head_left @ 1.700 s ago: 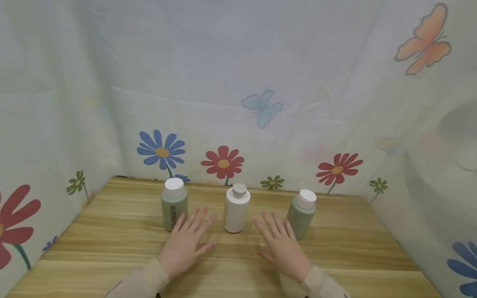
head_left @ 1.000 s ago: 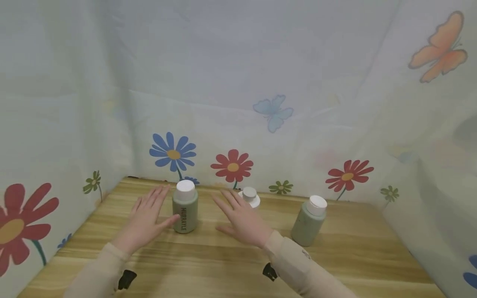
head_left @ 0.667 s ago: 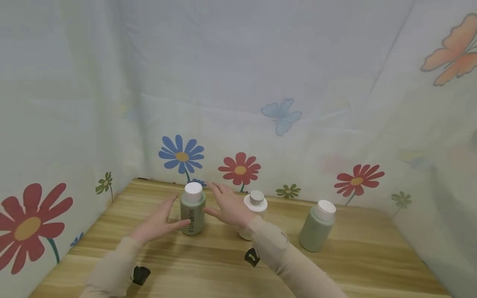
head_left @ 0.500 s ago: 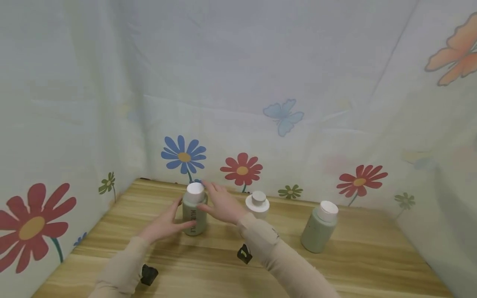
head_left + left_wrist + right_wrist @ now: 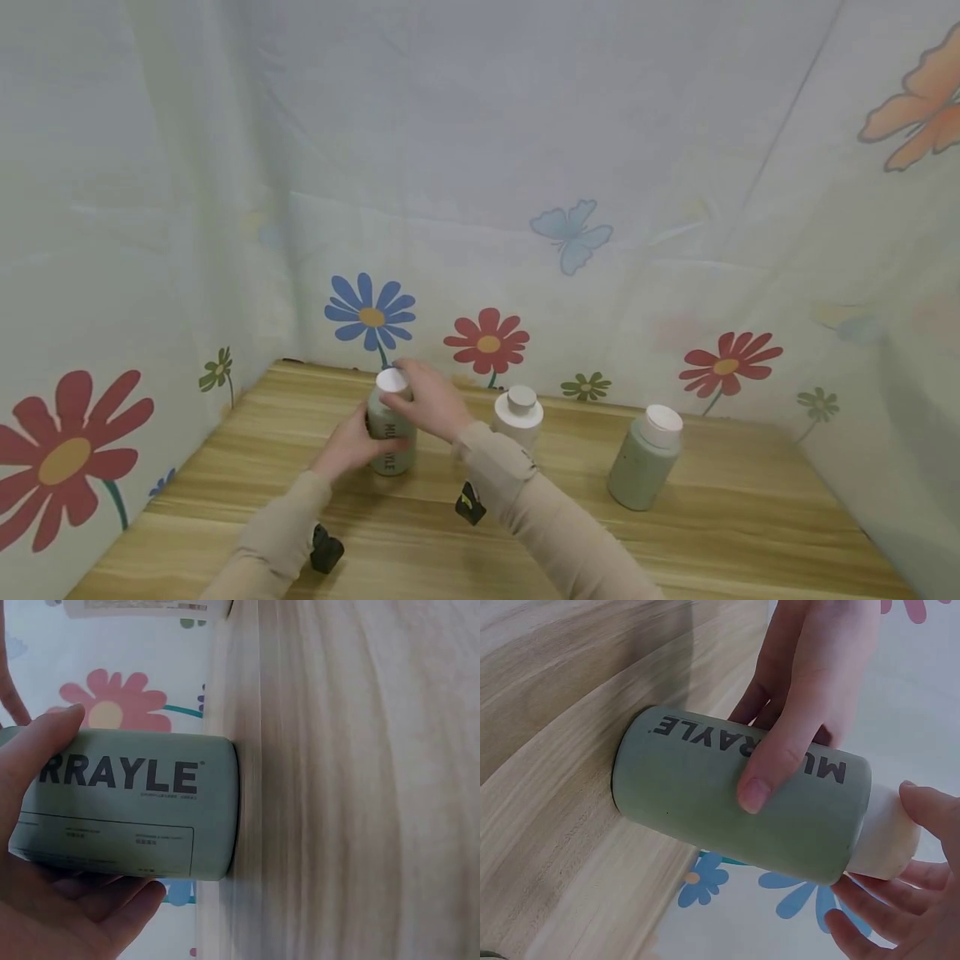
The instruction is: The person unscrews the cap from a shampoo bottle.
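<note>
A green bottle point(image 5: 388, 425) with a white cap point(image 5: 392, 382) and dark lettering stands upright on the wooden table, left of centre. My left hand point(image 5: 351, 442) grips its body, the thumb point(image 5: 46, 739) lying across the label in the left wrist view and the fingers round the other side. My right hand point(image 5: 437, 402) is at the top of the same bottle. The right wrist view has its thumb and fingers round the cap, with the thumb point(image 5: 928, 806) touching the cap's side.
A white bottle point(image 5: 517, 421) with a grey cap stands just right of my right hand, partly behind the sleeve. Another green bottle point(image 5: 642, 468) with a white cap stands farther right. A flower-and-butterfly cloth point(image 5: 420, 208) backs the wooden table point(image 5: 720, 517).
Both hands have moved left from the middle to the left green bottle. The left hand now grips its body and the right hand has taken hold of its cap. The view has turned left.
</note>
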`<state>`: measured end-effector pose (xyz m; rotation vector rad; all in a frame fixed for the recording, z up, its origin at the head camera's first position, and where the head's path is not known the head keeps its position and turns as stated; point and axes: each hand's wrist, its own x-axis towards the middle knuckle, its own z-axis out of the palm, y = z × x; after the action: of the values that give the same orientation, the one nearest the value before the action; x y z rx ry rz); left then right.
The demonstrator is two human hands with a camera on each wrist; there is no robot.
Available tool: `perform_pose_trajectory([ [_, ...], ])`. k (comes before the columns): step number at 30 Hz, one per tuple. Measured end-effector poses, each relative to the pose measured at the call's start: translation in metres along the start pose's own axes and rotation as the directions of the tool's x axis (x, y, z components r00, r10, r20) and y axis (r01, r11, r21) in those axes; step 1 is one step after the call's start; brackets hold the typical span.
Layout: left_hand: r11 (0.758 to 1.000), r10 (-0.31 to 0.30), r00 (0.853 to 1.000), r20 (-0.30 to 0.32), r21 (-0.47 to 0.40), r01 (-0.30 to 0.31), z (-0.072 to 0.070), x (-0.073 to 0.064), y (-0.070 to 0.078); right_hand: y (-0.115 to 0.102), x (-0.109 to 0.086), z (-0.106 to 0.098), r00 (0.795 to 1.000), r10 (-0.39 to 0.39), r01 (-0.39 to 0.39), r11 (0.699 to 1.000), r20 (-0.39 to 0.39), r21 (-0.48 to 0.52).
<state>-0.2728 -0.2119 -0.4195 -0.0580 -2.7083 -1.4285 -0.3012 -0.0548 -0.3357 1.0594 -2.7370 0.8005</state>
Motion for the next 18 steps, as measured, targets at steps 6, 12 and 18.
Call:
perform_pose_trajectory([
  [6, 1.000, 0.012, 0.999, -0.051, 0.027, -0.010, 0.002, -0.005, 0.005, 0.000, -0.001, -0.002, 1.000, -0.024, 0.024, 1.000, 0.001, -0.004],
  [12, 0.992, 0.063, 0.995, -0.077, 0.112, -0.054, 0.002, -0.015, 0.016, -0.002, -0.018, -0.017, 0.998, -0.058, 0.058, 0.998, 0.004, 0.032],
  [18, 0.972, 0.111, 0.993, -0.043, 0.211, -0.100, 0.002, -0.033, 0.045, -0.006, -0.052, -0.046, 0.999, -0.052, 0.052, 0.996, -0.004, 0.073],
])
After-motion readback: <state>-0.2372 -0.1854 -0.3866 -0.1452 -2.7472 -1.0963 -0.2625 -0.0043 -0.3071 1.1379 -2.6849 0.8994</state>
